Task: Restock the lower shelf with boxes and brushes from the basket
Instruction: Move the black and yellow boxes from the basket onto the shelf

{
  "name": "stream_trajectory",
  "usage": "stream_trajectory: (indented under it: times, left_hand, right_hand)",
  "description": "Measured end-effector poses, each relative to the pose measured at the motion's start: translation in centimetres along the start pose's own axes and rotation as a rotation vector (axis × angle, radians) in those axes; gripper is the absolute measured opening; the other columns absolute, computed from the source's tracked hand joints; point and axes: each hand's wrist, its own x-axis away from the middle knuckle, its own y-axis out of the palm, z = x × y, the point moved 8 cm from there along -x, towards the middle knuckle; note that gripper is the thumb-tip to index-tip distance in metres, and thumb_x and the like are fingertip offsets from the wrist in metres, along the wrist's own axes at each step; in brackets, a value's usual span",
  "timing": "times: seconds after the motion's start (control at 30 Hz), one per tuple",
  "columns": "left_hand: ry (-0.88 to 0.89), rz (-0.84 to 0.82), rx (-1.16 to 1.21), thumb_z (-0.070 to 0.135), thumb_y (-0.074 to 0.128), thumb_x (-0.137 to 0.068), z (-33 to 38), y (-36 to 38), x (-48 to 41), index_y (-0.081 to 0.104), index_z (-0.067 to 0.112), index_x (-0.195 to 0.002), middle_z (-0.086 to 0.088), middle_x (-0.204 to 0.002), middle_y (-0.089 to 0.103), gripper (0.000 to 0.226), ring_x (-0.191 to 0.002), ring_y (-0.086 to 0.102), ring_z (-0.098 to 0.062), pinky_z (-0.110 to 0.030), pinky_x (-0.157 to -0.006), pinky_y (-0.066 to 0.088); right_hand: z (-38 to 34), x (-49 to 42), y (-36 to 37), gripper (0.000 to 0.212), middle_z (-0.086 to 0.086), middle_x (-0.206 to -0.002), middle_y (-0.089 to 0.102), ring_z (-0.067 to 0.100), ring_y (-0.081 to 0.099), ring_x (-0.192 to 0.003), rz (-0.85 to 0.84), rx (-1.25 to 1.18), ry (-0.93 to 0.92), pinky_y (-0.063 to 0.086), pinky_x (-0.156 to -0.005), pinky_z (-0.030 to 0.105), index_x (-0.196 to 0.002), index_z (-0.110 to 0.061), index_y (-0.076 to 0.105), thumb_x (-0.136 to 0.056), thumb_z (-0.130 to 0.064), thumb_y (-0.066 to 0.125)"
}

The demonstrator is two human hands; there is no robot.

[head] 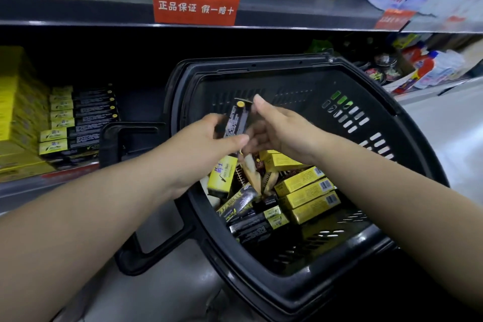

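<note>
A black box with a yellow dot (236, 121) is held above the black basket (407, 136), tilted with its dotted end up and away from the person. The left hand (206, 138) is curled round the box's lower half, thumb across the front, so this grip is clamped on it. The right hand (271, 125) is placed just beside the box on its right; its forefinger is stretched up near the box's top edge, but whether that grip is closed on the box cannot be told, since the other fingers are blurred behind it.

Inside the basket, yellow boxes (308, 191) are stacked at the right, black-and-yellow boxes (256, 219) are piled at the near side, and brushes (251, 172) with pale handles are wedged between them.

On the lower shelf (70, 172), at the left, a stack of matching black boxes (81, 117) is seen beside yellow cartons (13, 102). A red label (195, 6) is fixed to the edge of the upper shelf.
</note>
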Motion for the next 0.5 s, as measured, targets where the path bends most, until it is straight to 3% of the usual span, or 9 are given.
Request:
stream_trajectory:
  times: [0.07,0.1,0.13,0.23,0.33,0.43,0.5]
  left_hand:
    - [-0.051,0.013,0.122,0.023,0.062,-0.087,-0.2,-0.1,0.0,0.056,0.017,-0.120,-0.001,-0.100,0.071,0.035,-0.089,0.070,-0.013,-0.034,-0.082,0.056]
    - [-0.058,0.011,0.139,0.023,0.062,-0.086,-0.3,-0.1,0.0,0.059,0.018,-0.113,0.001,-0.096,0.073,0.027,-0.088,0.070,-0.011,-0.032,-0.080,0.056]
    - [-0.057,0.007,0.132,0.024,0.063,-0.086,-0.3,-0.1,-0.1,0.062,0.021,-0.105,0.004,-0.093,0.074,0.020,-0.089,0.070,-0.010,-0.031,-0.080,0.055]
    - [-0.053,-0.013,0.117,0.024,0.063,-0.086,-0.3,0.1,0.1,0.064,0.023,-0.093,0.006,-0.087,0.075,0.007,-0.088,0.069,-0.010,-0.030,-0.080,0.055]
    - [-0.059,-0.018,0.089,0.025,0.064,-0.085,-0.3,0.4,0.2,0.065,0.024,-0.095,0.003,-0.093,0.074,0.010,-0.092,0.068,-0.013,-0.034,-0.086,0.053]
    - [-0.062,-0.007,0.113,0.024,0.065,-0.084,-0.4,0.3,0.1,0.062,0.026,-0.096,0.002,-0.096,0.072,0.012,-0.092,0.068,-0.014,-0.036,-0.087,0.053]
    - [-0.064,-0.005,0.126,0.024,0.065,-0.084,-0.4,0.3,0.1,0.061,0.025,-0.099,0.002,-0.098,0.071,0.016,-0.092,0.068,-0.013,-0.035,-0.086,0.054]
  right_hand:
    - [2.8,-0.8,-1.4,0.048,0.011,-0.086,0.068,0.022,0.065,-0.079,0.056,0.070,0.088,0.054,-0.082,0.039,-0.119,-0.006,0.050,-0.094,-0.046,0.040]
    - [4.6,-1.0,-2.1,0.037,0.012,-0.095,0.067,0.024,0.064,-0.085,0.058,0.241,0.139,0.052,-0.087,0.044,-0.120,-0.006,0.049,-0.098,-0.034,0.041]
    - [6.8,-1.1,-2.6,0.031,0.013,-0.107,0.064,0.026,0.062,-0.094,0.001,0.513,0.218,0.050,-0.090,0.045,-0.124,-0.008,0.047,-0.098,-0.023,0.043]
    - [13.8,0.0,-3.1,0.052,0.012,-0.134,0.049,0.030,0.053,-0.112,-0.325,1.261,0.447,0.048,-0.085,0.035,-0.139,-0.018,0.036,-0.091,-0.002,0.043]
    - [16.9,0.4,-2.2,0.065,0.015,-0.142,0.042,0.032,0.050,-0.118,-0.478,1.400,0.447,0.045,-0.081,0.032,-0.144,-0.023,0.031,-0.087,0.006,0.044]
    - [17.7,-0.5,-1.5,0.065,0.013,-0.142,0.043,0.031,0.048,-0.123,-0.524,1.535,0.332,0.047,-0.091,0.037,-0.145,-0.024,0.030,-0.088,-0.005,0.054]
    - [17.3,-0.7,-1.4,0.060,0.011,-0.138,0.048,0.030,0.049,-0.122,-0.541,1.561,0.290,0.045,-0.090,0.034,-0.142,-0.025,0.036,-0.088,-0.010,0.057]
